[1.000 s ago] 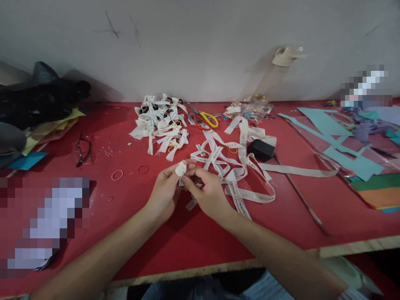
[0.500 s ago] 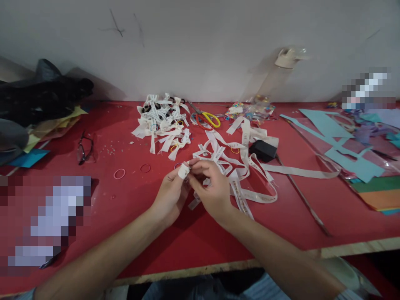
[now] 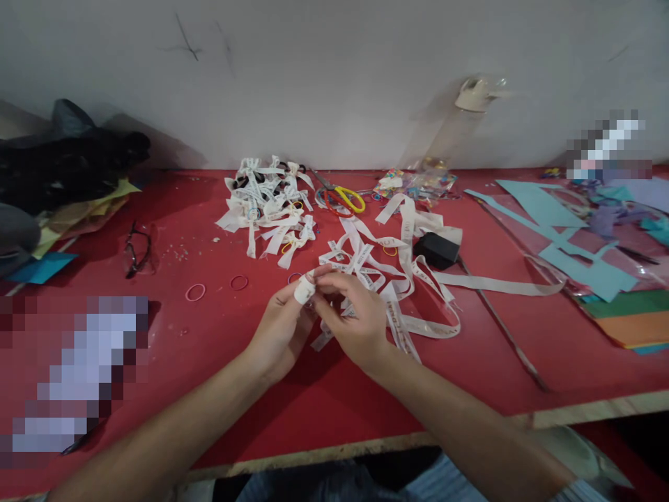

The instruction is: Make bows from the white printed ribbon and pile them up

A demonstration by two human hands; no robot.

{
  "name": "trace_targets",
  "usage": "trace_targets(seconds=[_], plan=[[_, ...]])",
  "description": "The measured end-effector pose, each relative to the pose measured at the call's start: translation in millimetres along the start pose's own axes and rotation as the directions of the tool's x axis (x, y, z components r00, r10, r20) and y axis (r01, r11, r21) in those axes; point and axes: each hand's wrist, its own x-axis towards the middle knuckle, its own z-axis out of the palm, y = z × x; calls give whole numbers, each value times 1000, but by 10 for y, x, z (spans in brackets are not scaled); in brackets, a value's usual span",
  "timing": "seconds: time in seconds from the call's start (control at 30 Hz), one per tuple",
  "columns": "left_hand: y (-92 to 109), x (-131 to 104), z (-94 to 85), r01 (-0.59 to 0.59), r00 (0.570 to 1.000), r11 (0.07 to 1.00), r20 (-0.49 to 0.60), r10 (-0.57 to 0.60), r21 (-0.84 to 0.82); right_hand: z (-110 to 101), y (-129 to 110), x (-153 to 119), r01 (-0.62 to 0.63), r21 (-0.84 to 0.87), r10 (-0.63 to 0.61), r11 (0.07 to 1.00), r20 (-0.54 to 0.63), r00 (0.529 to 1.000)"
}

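In front of me my left hand [image 3: 282, 324] is closed in a pinch, a white strip [image 3: 304, 289] that looks like ribbon lying around the thumb tip. My right hand [image 3: 355, 314] meets it, its thumb and index finger pressed together by the strip. Whatever lies between those fingertips is hidden. Long white printed ribbons [image 3: 402, 279] lie tangled just behind and to the right of my right hand. Thin pink hair elastics [image 3: 196, 292] rest on the red table left of my hands. A heap of white ribbon bows [image 3: 266, 206] on elastics sits farther back.
Scissors [image 3: 345, 199] with red and yellow handles lie by the heap. A black block [image 3: 437, 250] and a thin rod [image 3: 502, 324] are on the right, near blue paper offcuts [image 3: 585, 268]. Eyeglasses [image 3: 137, 249] and a black bag [image 3: 67, 160] are at the left. A wall stands behind.
The view has shifted slightly, so everything sits a little farther left. My hands keep nearly the same pinch around the white strip.
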Motion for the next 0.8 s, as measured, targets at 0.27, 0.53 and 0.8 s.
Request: trace_targets(seconds=[0.27,0.53,0.8], plan=[[-10,10,9,98,995,992,-25,-100,-78,-20,8,49,38,36,-40,999,51,998],[62,41,-2,8,999,999,-46,-10,-33,-25,-37,30,-120,217,108,969,66,992],[187,92,-100,-293,953,911,18,301,289,-58,30,126,-450,601,348,661,286,893]])
